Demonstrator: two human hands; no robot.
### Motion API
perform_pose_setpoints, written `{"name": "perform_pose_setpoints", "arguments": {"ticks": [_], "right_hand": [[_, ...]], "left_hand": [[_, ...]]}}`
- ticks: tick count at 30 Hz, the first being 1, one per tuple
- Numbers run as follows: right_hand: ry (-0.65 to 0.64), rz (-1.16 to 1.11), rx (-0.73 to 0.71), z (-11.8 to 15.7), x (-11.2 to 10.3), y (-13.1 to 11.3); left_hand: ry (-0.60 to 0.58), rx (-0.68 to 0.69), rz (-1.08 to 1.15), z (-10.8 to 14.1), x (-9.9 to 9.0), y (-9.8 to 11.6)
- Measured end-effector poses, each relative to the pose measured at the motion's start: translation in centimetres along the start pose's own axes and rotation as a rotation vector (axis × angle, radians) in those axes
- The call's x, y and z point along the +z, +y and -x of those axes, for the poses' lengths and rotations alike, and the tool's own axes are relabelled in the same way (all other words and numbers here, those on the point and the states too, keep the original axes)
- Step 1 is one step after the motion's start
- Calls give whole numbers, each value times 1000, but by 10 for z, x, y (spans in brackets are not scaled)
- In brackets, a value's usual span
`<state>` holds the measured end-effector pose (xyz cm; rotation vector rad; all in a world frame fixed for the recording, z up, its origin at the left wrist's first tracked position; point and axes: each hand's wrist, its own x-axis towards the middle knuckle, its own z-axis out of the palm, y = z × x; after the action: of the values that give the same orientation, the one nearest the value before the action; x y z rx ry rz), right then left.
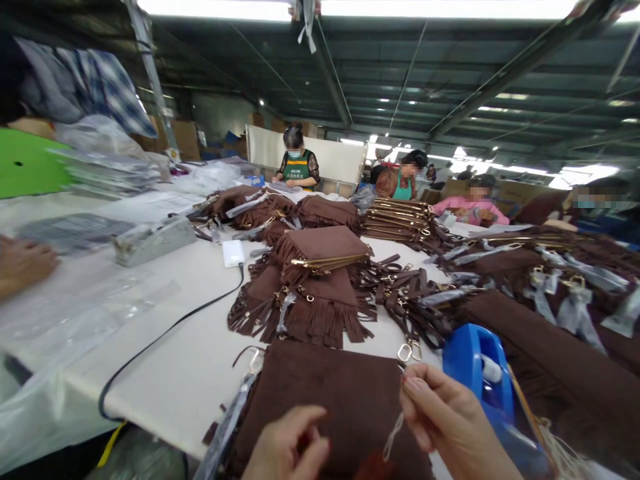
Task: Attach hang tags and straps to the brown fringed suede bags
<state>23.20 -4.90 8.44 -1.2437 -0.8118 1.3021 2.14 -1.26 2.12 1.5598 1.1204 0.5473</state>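
The right hand pinches a pale string between thumb and fingertips, over a brown bag at the table's near edge. The left hand, fingers loosely curled, hovers above the same bag. A blue tape dispenser sits right; fringed bags lie piled beyond.

The left hand is blurred and cut off below.

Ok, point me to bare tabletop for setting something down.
The widest bare patch of white table lies between the black cable and the front brown bag. It's crowded on the right, around the straps and blue dispenser.
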Motion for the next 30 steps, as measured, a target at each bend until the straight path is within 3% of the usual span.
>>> {"name": "perform_pose_setpoints", "arguments": {"ticks": [2,3,4,6,9,13,17,24,30], "right_hand": [[-47,96,0,-1,5,2],[-67,133,-1,-3,8,4],[-86,162,-1,-4,12,8],[-110,228,-15,-9,19,19],[-105,424,-99,-18,27,44],[-52,737,-306,-26,28,82],[41,803,-450,-27,26,108],[26,784,-482,-26,22,109],[-23,783,-490,-26,19,104]], "left_hand": [[342,-2,-319,-13,-26,4],[453,-44,-470,-21,-38,6],[490,-98,-589,-30,-48,7],[466,-171,-710,-48,-62,7],[371,-211,-685,-69,-70,0],[297,-292,-526,-83,-75,-10],[200,-261,-242,-82,-86,-7],[43,-271,194,-62,-96,1],[116,-239,327,-56,-99,-9]]}}
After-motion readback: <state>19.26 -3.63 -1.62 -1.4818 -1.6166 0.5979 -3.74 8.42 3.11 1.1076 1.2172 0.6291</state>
